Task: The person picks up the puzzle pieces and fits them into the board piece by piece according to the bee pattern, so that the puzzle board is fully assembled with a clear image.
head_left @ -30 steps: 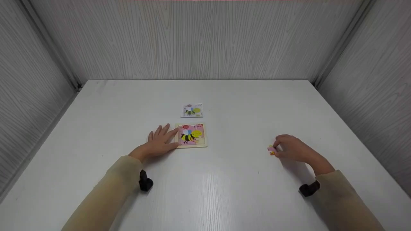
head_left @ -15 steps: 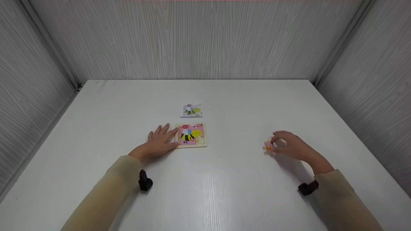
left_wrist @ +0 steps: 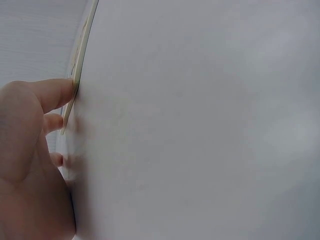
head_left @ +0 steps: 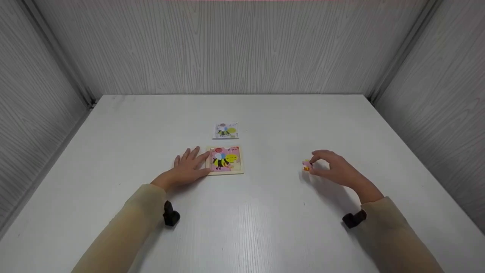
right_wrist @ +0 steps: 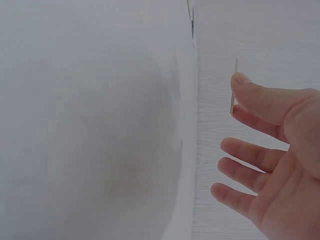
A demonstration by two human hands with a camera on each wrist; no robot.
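From the head camera: a person's left hand (head_left: 188,167) lies flat on the white desk (head_left: 265,227), fingers straight and spread, fingertips touching the left edge of a bee puzzle board (head_left: 225,160) near the desk's middle. A small picture card (head_left: 226,130) showing the same bee lies just beyond the board. Well to the right, the right hand (head_left: 333,168) pinches a small pink puzzle piece (head_left: 307,165) between thumb and forefinger — held just above the desk.

From the left wrist: the straight fingers (left_wrist: 55,92) press against the board's thin edge (left_wrist: 80,65), seen side-on.

From the right wrist: thumb and forefinger clamp the piece (right_wrist: 233,92), seen edge-on — the other fingers (right_wrist: 250,160) loosely apart.
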